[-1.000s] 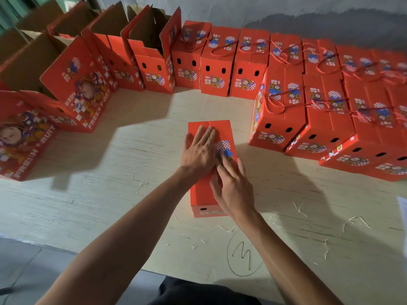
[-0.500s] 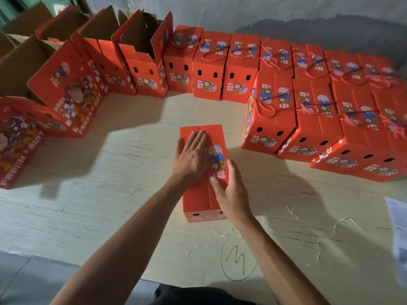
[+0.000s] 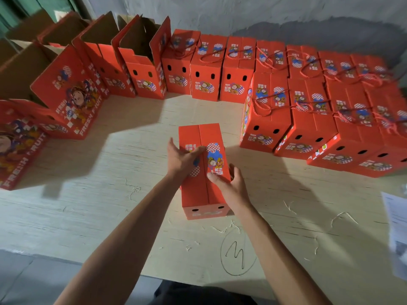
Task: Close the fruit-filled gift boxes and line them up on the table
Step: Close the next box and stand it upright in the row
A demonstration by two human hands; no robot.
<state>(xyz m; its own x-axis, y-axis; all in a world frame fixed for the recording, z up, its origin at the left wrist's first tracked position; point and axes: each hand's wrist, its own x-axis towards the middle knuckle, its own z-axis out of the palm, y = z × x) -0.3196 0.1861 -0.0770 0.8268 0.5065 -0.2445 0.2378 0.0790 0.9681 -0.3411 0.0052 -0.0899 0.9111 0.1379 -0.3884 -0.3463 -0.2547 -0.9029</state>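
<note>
The big table [image 3: 88,205] holds many red boxes. Closed boxes [image 3: 308,111] sit in two rows at 2 o'clock; I cannot count them all. Open boxes [image 3: 136,62] stand at 10 o'clock. One closed box [image 3: 201,194] sits in the middle. The left hand [image 3: 180,159] lies flat on its top. The right hand [image 3: 231,186] rests flat on its right side.

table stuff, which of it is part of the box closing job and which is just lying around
Part of the job:
- red box between the left hand and right hand, flaps down
- closed boxes lined up at right
- open boxes waiting at left

Just lying about:
- paper sheet at the right edge
- pale scraps on the table
- circled pen mark
</note>
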